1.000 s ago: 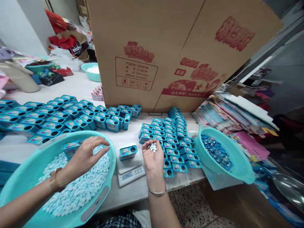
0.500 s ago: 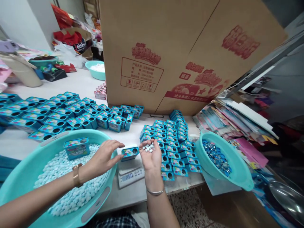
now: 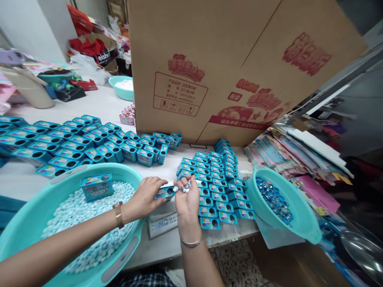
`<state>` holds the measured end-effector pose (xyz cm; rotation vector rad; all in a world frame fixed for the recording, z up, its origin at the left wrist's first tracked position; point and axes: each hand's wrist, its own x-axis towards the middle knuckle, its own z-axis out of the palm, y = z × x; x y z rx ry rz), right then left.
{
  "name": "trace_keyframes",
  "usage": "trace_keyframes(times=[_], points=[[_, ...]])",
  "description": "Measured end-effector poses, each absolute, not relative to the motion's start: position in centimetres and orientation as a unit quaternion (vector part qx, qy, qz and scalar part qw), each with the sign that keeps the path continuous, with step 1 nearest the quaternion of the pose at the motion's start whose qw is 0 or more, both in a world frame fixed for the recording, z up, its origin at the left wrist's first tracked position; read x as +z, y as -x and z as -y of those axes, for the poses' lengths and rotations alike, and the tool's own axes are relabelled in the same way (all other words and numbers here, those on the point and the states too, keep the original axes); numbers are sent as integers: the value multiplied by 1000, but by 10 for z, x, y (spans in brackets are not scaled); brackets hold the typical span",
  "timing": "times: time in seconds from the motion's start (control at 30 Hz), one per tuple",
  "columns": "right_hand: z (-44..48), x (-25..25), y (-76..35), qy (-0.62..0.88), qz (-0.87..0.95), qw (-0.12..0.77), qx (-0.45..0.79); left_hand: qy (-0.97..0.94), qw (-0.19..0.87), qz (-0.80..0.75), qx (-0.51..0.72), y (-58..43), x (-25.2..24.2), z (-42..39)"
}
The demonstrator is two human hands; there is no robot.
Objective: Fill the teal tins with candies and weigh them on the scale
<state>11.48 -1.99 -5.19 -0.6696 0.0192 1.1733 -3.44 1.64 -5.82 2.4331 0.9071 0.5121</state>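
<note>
A small blue tin (image 3: 161,193) with a dark round hole in its top stands on a white digital scale (image 3: 163,224). My left hand (image 3: 146,199) has its thumb and fingers around the tin's left end. Close on the right, my right hand (image 3: 187,205) is cupped with curled fingers around several pale mint candies (image 3: 186,187), its fingertips beside the hole. A large turquoise basin (image 3: 18,235) of pale mints lies under my left forearm. Inside it, another blue tin (image 3: 97,187) rests on the mints.
Rows of blue tins (image 3: 215,187) stand right of the scale, more tins (image 3: 72,145) at back left. A turquoise basin (image 3: 311,233) of shiny blue lids is at the right edge. Behind rises a big cardboard box (image 3: 221,52); stacked printed sheets (image 3: 278,151) lie beside it.
My left hand has moved right and closed in around the tin on the scale. My right hand has shifted slightly left to the tin's hole, its fingers curling over the mints.
</note>
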Motion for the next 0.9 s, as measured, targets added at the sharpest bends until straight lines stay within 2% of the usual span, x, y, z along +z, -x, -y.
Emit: trace_keyframes(times=[0.27,0.53,0.9], points=[[23,-52,-121,293,-22,783,549,-891,245,-335,184,34,-59,-18],[35,-37,-156,192,-47,759,620,-891,248,-328,193,46,-52,-18],[53,-32,-173,174,-39,811,557,-899,216,-336,179,50,-41,-10]])
